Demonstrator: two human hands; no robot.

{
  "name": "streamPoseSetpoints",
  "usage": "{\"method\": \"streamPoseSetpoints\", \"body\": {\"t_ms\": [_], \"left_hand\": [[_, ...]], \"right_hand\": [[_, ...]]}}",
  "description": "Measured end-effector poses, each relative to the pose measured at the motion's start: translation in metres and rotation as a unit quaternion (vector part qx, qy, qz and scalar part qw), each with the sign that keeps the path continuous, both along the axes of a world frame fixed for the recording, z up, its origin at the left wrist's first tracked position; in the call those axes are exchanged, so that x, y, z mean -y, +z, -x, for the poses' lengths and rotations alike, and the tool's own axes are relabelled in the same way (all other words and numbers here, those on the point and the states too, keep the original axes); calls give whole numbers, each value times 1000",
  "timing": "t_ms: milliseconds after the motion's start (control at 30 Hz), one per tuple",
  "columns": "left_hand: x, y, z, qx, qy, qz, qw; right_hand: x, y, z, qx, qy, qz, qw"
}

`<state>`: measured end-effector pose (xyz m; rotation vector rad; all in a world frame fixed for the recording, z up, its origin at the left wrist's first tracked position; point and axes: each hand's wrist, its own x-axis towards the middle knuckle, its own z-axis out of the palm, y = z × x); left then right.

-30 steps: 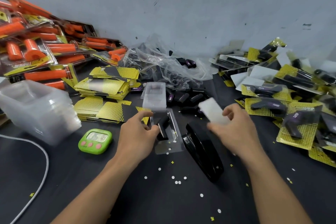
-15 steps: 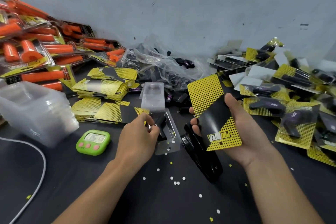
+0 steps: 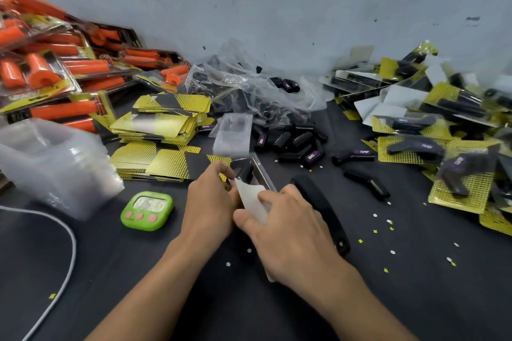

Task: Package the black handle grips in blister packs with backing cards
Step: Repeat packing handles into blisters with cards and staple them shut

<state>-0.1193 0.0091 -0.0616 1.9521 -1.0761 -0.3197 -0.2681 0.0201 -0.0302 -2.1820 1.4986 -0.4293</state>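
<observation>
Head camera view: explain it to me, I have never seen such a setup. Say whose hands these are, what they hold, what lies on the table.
No machine here: a person wears a camera on the head, so you look down on their own bare hands. The left hand holds a clear blister pack with a black handle grip in it. The right hand holds a backing card, white side up, at that pack. On the dark table lie a black stapler, a green timer, stacked yellow cards, loose black grips, finished packs at the right and orange-grip packs at the left.
</observation>
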Motion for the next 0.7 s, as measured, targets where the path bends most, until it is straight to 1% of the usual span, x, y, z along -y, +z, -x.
{"method": "streamPoseSetpoints", "body": {"t_ms": [167, 300, 500, 600, 700], "left_hand": [[-1, -4, -1, -9, -14, 19, 1000], [-3, -2, -1, -5, 2, 25, 1000], [-5, 2, -2, 31, 24, 21, 999], [-5, 2, -6, -6, 9, 37, 999], [-5, 2, -10, -65, -6, 42, 997]], "right_hand": [[0, -3, 0, -24, -9, 13, 1000], [3, -3, 1, -55, -15, 41, 998], [2, -5, 0, -53, -11, 54, 997], [2, -5, 1, -46, -4, 48, 998], [3, -6, -1, -41, -12, 44, 998]]}}
